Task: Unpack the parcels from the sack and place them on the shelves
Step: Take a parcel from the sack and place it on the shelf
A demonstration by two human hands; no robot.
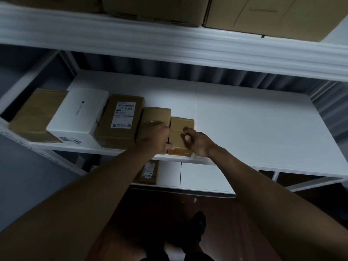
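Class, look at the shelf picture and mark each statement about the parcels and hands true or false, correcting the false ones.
1. Five parcels sit in a row on the white middle shelf. True.
2. The white rectangular box is rightmost in the row. False: it is second from the left.
3. Both hands are at the small brown cardboard box. True: left hand, right hand.
4. The shelf's right half is packed with parcels. False: the parcels are all on the left half.

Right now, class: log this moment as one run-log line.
step: shelving | left hand: resting on brown parcel | right hand: over small parcel
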